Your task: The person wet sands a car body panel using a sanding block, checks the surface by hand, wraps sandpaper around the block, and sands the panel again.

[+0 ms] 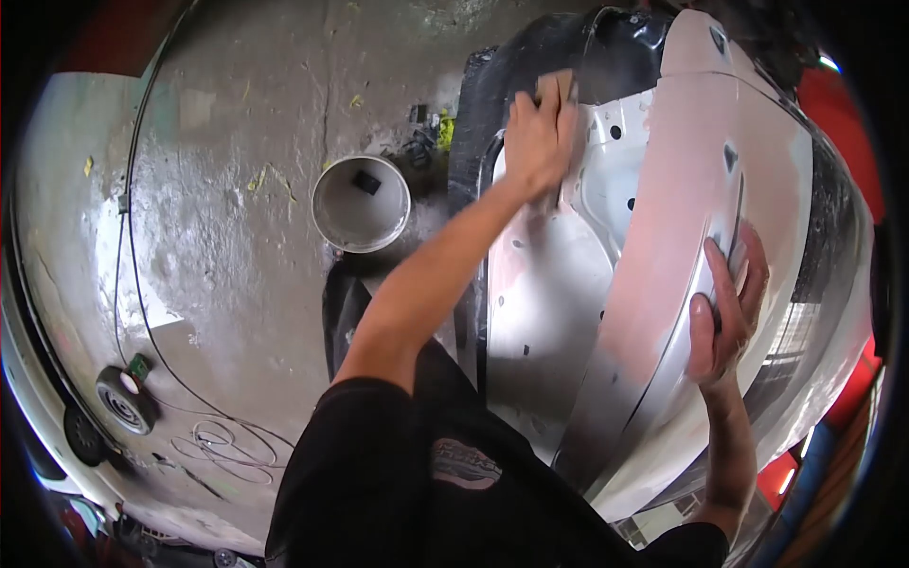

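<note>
My left hand [542, 142] is closed around a flat tan piece of sandpaper [557, 87], blurred at its edge. It presses at the top of the car's white inner door-frame area [549, 293], beside black plastic sheeting [530, 57]. My right hand [727, 317] lies with fingers spread on the curved body panel [653, 218], near a gap in its surface. The panel shows pinkish, grey and white patches of primer or filler. Nothing shows in the right hand.
A white bucket [327, 213] with a dark block [366, 182] inside stands on the wet concrete floor [237, 284] to my left. A cable [142, 293] runs across the floor near a small wheel [125, 402]. Yellow scraps [445, 130] lie by the car.
</note>
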`<action>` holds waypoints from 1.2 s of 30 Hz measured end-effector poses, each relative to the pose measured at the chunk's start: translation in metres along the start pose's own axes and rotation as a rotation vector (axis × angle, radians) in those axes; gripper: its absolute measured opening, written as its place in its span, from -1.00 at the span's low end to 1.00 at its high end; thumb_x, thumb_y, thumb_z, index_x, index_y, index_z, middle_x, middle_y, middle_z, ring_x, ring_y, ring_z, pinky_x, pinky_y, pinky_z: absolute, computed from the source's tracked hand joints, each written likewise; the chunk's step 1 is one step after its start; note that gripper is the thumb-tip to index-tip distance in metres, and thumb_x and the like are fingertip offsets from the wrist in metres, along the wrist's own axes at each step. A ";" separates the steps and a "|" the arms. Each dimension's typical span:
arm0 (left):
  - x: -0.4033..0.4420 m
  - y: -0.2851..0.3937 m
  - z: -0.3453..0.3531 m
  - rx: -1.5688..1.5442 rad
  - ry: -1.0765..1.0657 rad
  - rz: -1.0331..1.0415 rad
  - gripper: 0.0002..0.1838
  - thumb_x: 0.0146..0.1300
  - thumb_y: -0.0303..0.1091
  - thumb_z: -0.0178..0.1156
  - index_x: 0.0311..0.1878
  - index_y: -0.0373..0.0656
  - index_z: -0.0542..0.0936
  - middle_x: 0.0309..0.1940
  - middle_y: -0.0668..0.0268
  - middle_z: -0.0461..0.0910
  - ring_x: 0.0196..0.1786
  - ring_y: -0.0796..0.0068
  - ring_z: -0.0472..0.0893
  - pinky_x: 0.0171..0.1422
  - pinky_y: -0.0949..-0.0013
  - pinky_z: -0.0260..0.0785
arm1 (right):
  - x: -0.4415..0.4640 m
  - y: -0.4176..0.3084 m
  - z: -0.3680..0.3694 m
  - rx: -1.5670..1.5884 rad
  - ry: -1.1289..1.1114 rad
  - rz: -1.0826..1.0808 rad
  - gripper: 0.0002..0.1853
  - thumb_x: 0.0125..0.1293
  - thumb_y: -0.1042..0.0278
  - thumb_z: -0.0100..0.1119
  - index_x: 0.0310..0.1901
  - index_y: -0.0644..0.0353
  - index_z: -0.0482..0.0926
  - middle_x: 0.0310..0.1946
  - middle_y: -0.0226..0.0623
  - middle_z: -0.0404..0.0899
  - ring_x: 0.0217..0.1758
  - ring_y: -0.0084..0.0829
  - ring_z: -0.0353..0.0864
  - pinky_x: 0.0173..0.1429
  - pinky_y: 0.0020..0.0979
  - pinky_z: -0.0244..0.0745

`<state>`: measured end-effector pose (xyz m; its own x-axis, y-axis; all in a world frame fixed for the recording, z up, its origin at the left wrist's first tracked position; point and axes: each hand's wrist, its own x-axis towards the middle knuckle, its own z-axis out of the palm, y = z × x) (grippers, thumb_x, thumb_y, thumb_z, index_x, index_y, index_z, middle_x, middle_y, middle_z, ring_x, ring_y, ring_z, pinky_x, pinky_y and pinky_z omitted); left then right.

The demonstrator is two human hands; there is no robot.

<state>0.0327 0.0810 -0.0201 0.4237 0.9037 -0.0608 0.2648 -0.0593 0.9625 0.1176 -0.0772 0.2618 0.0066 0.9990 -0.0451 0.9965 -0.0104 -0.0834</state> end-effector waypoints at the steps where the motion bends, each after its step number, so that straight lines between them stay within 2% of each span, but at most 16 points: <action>1: 0.018 0.001 -0.001 0.025 -0.012 -0.011 -0.32 0.59 -0.07 -0.05 0.66 -0.12 0.17 0.03 -0.21 0.40 0.08 -0.19 0.51 0.18 0.00 0.39 | 0.001 0.000 -0.001 -0.013 -0.008 0.005 -0.41 0.27 0.36 -0.05 0.27 0.51 0.58 0.48 0.39 0.15 0.56 0.27 0.22 0.58 0.12 0.20; 4: -0.036 0.013 -0.003 -0.014 -0.046 -0.076 -0.33 0.59 -0.09 -0.05 0.67 -0.09 0.17 0.06 -0.22 0.39 0.11 -0.19 0.51 0.22 0.00 0.39 | 0.002 0.000 -0.005 -0.050 -0.018 0.002 -0.41 0.27 0.36 -0.06 0.27 0.51 0.58 0.48 0.38 0.14 0.56 0.26 0.21 0.59 0.12 0.19; 5: -0.068 0.005 0.007 -0.078 0.050 0.044 -0.34 0.54 -0.11 0.05 0.59 -0.20 0.27 -0.06 -0.23 0.44 0.02 -0.20 0.48 0.14 -0.10 0.36 | 0.001 0.000 -0.004 -0.061 -0.030 0.003 -0.41 0.27 0.36 -0.06 0.27 0.51 0.58 0.49 0.38 0.14 0.56 0.26 0.21 0.59 0.12 0.19; 6: -0.086 0.011 0.005 -0.096 0.070 0.049 -0.35 0.54 -0.12 0.04 0.59 -0.20 0.28 -0.06 -0.24 0.44 0.02 -0.20 0.48 0.15 -0.12 0.36 | 0.001 0.001 -0.003 -0.045 -0.020 -0.001 -0.41 0.27 0.36 -0.07 0.28 0.50 0.58 0.49 0.38 0.14 0.56 0.26 0.21 0.59 0.12 0.19; 8: -0.065 0.004 0.009 -0.056 0.049 0.067 -0.33 0.58 -0.08 -0.05 0.67 -0.05 0.17 0.09 -0.23 0.40 0.12 -0.21 0.50 0.27 -0.01 0.38 | 0.001 0.002 -0.002 -0.023 -0.005 -0.012 -0.41 0.28 0.36 -0.07 0.28 0.49 0.58 0.49 0.38 0.15 0.56 0.26 0.22 0.59 0.12 0.19; 11: 0.028 -0.005 0.007 0.023 -0.003 -0.008 -0.34 0.58 -0.05 -0.03 0.66 0.05 0.17 0.06 -0.23 0.41 0.10 -0.26 0.51 0.24 -0.06 0.41 | 0.002 0.001 -0.001 0.004 0.007 -0.002 -0.41 0.28 0.35 -0.08 0.29 0.50 0.58 0.49 0.39 0.14 0.56 0.26 0.21 0.58 0.12 0.21; 14: -0.005 0.004 0.004 -0.015 -0.002 -0.045 -0.35 0.57 -0.03 -0.02 0.66 0.12 0.17 0.03 -0.23 0.42 0.09 -0.30 0.52 0.22 -0.11 0.42 | 0.001 0.002 -0.003 -0.050 -0.014 -0.018 -0.41 0.29 0.35 -0.08 0.29 0.50 0.58 0.49 0.38 0.13 0.56 0.26 0.22 0.57 0.13 0.23; 17: -0.079 0.004 0.010 -0.060 0.071 0.061 -0.34 0.57 -0.03 -0.01 0.64 -0.01 0.21 0.02 -0.23 0.40 -0.02 -0.20 0.52 0.17 -0.04 0.43 | 0.001 0.002 0.000 0.010 0.011 0.000 -0.41 0.30 0.35 -0.08 0.30 0.48 0.57 0.48 0.38 0.15 0.56 0.26 0.22 0.57 0.13 0.24; 22: 0.001 -0.004 0.009 -0.018 0.067 0.019 -0.38 0.60 0.03 -0.09 0.62 0.04 0.21 -0.04 -0.19 0.39 -0.03 -0.23 0.52 0.10 -0.08 0.42 | 0.002 0.003 -0.003 -0.062 -0.022 -0.027 -0.41 0.31 0.36 -0.08 0.31 0.49 0.56 0.49 0.38 0.13 0.56 0.25 0.22 0.56 0.13 0.25; 24: -0.002 -0.006 0.010 0.036 0.067 0.022 -0.38 0.60 0.03 -0.09 0.61 0.06 0.21 -0.04 -0.19 0.39 -0.01 -0.24 0.52 0.10 -0.08 0.42 | 0.000 0.000 -0.004 -0.046 -0.021 -0.024 -0.42 0.31 0.36 -0.08 0.31 0.48 0.56 0.49 0.37 0.13 0.56 0.24 0.22 0.56 0.12 0.25; 25: -0.034 0.005 0.006 -0.017 0.031 -0.036 -0.38 0.59 0.00 -0.07 0.63 0.06 0.21 -0.02 -0.19 0.41 0.02 -0.22 0.52 0.13 -0.07 0.42 | 0.000 0.002 -0.002 -0.020 -0.005 -0.024 -0.42 0.31 0.37 -0.08 0.31 0.47 0.57 0.49 0.37 0.14 0.56 0.23 0.23 0.56 0.11 0.25; 26: -0.067 0.001 0.009 -0.073 0.089 0.062 -0.37 0.59 -0.02 -0.06 0.64 0.07 0.21 -0.01 -0.18 0.41 0.02 -0.18 0.52 0.16 -0.05 0.43 | 0.000 0.004 0.000 0.004 0.009 -0.020 -0.42 0.31 0.37 -0.07 0.31 0.47 0.57 0.49 0.36 0.15 0.56 0.23 0.23 0.56 0.10 0.25; 28: -0.090 0.006 0.007 -0.086 0.068 0.041 -0.36 0.58 -0.04 -0.03 0.65 0.08 0.21 -0.01 -0.15 0.42 0.01 -0.17 0.52 0.19 -0.03 0.42 | 0.004 0.003 0.000 -0.002 0.010 -0.032 -0.42 0.31 0.37 -0.07 0.31 0.46 0.57 0.49 0.37 0.15 0.55 0.23 0.23 0.57 0.10 0.25; 31: -0.019 -0.004 0.005 -0.042 0.028 0.001 -0.35 0.58 0.00 -0.07 0.65 0.06 0.19 -0.04 -0.18 0.42 -0.04 -0.24 0.53 0.12 -0.09 0.42 | 0.002 0.001 -0.002 -0.021 -0.008 -0.021 -0.42 0.30 0.36 -0.08 0.31 0.47 0.57 0.48 0.37 0.14 0.55 0.22 0.24 0.57 0.09 0.25; 34: -0.016 -0.001 0.003 0.024 0.036 -0.012 -0.35 0.59 0.02 -0.09 0.65 0.06 0.18 -0.05 -0.21 0.41 -0.05 -0.26 0.53 0.09 -0.09 0.42 | 0.000 -0.001 -0.005 -0.055 -0.018 -0.019 -0.41 0.30 0.36 -0.08 0.30 0.48 0.57 0.48 0.38 0.15 0.55 0.22 0.24 0.57 0.09 0.25; 36: -0.070 0.006 0.008 -0.057 0.068 0.029 -0.33 0.58 0.03 -0.07 0.64 -0.05 0.20 -0.06 -0.20 0.39 -0.03 -0.17 0.51 0.13 -0.04 0.40 | 0.002 0.000 -0.003 -0.043 -0.015 -0.020 -0.41 0.29 0.37 -0.08 0.30 0.47 0.57 0.47 0.38 0.16 0.55 0.22 0.24 0.57 0.08 0.25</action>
<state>0.0121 0.0142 -0.0123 0.3705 0.9287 -0.0162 0.2025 -0.0637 0.9772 0.1183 -0.0755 0.2647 -0.0139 0.9982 -0.0591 0.9991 0.0115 -0.0420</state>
